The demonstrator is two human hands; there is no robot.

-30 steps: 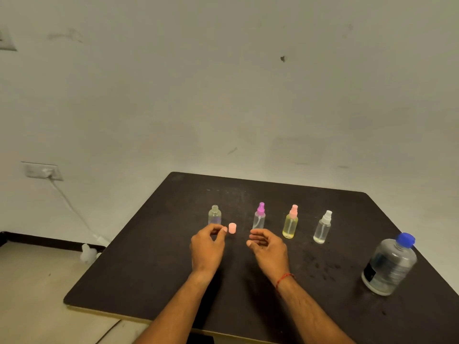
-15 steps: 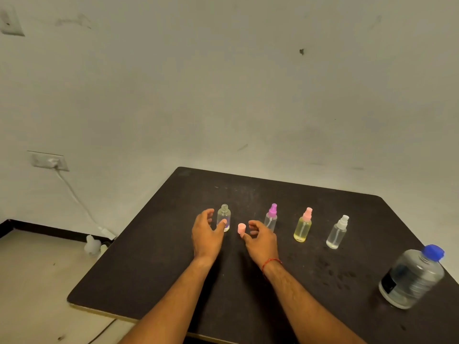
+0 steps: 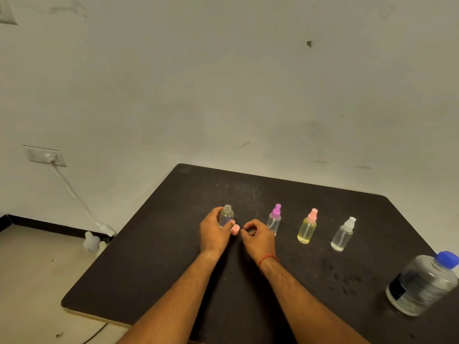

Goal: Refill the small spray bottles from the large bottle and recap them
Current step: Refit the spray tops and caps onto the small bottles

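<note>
Clear plastic, neck bare and threads showing: the uncapped bottle [image 3: 226,216] stands upright at the left end of the row on the dark table [image 3: 149,269], and our left hand [image 3: 213,233] wraps fingers and thumb round its body. Just right of that thumb the pink cap [image 3: 235,229] sits on the table, between our two hands. Our right hand [image 3: 259,240] rests beside it, fingers loosely curled, holding nothing that we can see. Further right stand three capped sprayers: the purple-topped bottle [image 3: 274,219], the yellow bottle [image 3: 307,230] and the white-topped bottle [image 3: 342,235]. The large bottle [image 3: 419,286], its blue lid [image 3: 447,259] on, stands well apart at the far right. We judge the free right hand the nearer one to fetch it, while the held neck points straight up to receive.
</note>
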